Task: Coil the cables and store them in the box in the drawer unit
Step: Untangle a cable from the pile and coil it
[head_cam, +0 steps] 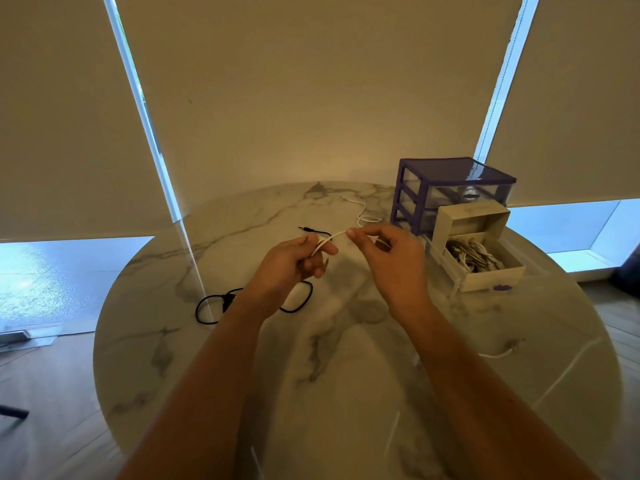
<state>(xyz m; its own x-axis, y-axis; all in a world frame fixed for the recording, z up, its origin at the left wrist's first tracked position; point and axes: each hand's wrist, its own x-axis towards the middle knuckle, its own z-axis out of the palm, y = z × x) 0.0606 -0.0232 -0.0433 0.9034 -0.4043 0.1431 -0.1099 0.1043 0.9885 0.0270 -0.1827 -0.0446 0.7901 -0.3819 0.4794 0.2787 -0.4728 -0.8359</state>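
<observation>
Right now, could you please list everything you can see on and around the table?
white cable: one, white, held between both hands, trailing across the table
black cable: one, black, looped on the table under the left forearm
drawer unit: one, purple frame, table's far right
box: one, cream, in the pulled-out drawer, holding white cables
table: one, marble, round
blinds: beige, behind
left hand: grips white cable
right hand: pinches white cable

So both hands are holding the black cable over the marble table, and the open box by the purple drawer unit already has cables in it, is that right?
Not quite: the head view shows both the left hand and the right hand holding the thin white cable, not the black one. The black cable lies on the round marble table. The open cardboard box beside the purple drawer unit does hold cables.
</observation>
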